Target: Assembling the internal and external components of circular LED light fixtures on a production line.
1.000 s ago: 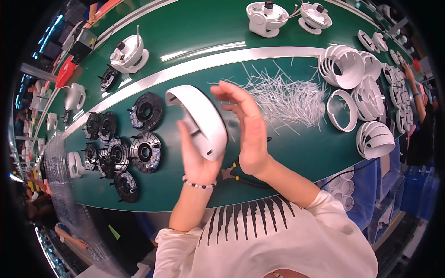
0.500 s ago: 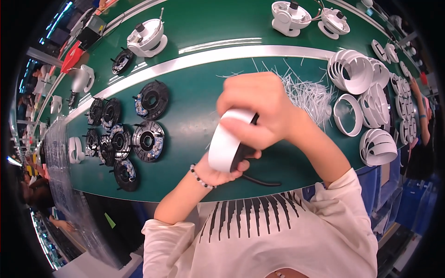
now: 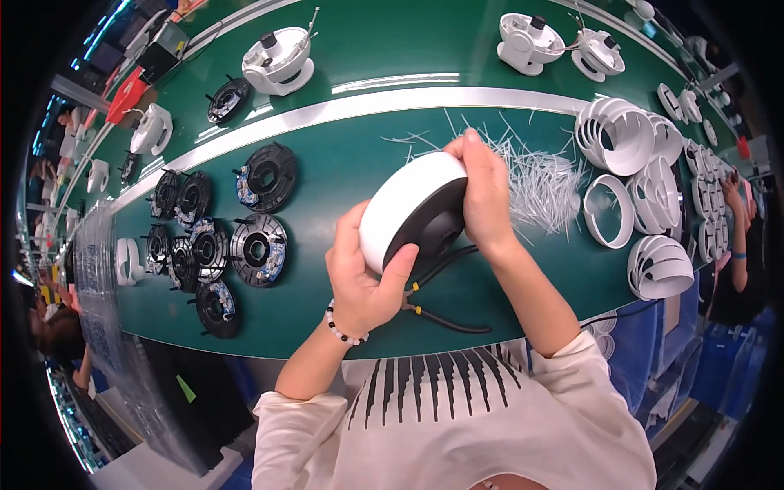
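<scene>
Both hands hold a white ring [image 3: 408, 194] fitted around a black round cover [image 3: 429, 227], tilted above the middle of the table. My left hand [image 3: 359, 282] grips its lower left side, thumb on the black face. On the upper right edge, my right hand [image 3: 487, 196] is closed with its fingers along the rim. Beneath them lies a pair of pliers [image 3: 445, 321] with black handles and yellow bands, its jaws hidden behind the left hand. Left of my hands, several black discs with small circuit boards [image 3: 265, 177] lie on the green table.
A pile of thin white plastic strips [image 3: 543, 192] lies right of my hands. Further right are loose white rings [image 3: 608, 211], some stacked. Past the metal rail [image 3: 351, 102], white camera-like units [image 3: 278, 61] stand on a green surface. Another person's arm [image 3: 739, 237] shows at far right.
My right hand has moved from over the top of the ring to its right edge. The ring has turned, showing its white band and black face, and the pliers below are more visible.
</scene>
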Action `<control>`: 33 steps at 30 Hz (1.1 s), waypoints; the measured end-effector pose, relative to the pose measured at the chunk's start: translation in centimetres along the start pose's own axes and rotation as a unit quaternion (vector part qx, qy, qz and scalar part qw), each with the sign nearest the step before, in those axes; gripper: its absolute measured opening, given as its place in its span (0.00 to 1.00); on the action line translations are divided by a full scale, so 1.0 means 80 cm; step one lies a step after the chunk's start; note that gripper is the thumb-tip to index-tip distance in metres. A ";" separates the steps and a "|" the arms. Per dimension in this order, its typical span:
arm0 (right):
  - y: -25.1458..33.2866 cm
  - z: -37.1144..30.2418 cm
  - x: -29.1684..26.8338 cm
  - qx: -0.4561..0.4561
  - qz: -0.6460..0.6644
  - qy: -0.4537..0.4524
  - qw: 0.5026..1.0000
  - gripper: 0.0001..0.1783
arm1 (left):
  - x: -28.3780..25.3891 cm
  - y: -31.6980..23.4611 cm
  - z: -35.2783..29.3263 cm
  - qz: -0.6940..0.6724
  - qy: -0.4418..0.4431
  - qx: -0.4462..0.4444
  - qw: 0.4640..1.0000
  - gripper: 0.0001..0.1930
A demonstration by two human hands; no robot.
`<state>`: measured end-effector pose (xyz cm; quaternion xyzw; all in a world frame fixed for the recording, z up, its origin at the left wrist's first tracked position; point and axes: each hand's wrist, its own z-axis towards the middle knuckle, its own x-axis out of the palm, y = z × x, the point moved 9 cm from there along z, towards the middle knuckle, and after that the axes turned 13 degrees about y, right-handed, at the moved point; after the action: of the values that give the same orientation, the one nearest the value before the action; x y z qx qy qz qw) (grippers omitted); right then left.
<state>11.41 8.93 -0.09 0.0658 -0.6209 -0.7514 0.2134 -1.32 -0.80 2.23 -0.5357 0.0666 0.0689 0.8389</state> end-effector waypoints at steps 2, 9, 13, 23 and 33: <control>-0.003 -0.004 -0.009 -0.012 0.004 -0.016 1.000 0.19 | 0.003 -0.007 0.008 0.028 0.019 0.007 0.999 0.22; 0.055 -0.024 -0.037 -0.166 -0.302 -0.043 0.938 0.15 | 0.040 -0.023 0.100 0.294 0.154 0.132 0.934 0.21; 0.069 -0.077 0.004 -0.161 -0.468 0.079 0.865 0.22 | 0.080 0.044 0.192 0.459 0.161 0.197 0.851 0.15; 0.066 -0.145 -0.010 -0.091 -0.484 0.082 0.866 0.17 | 0.146 0.175 0.280 0.601 0.148 0.202 0.759 0.26; 0.122 -0.147 -0.191 -0.025 -0.764 -0.096 0.638 0.20 | -0.164 0.072 0.278 0.457 -0.133 0.218 0.852 0.10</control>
<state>31.77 3.05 4.20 0.4387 -0.3476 -0.6643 -0.4954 -14.46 21.23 8.83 -0.2341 0.2046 0.4991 0.8088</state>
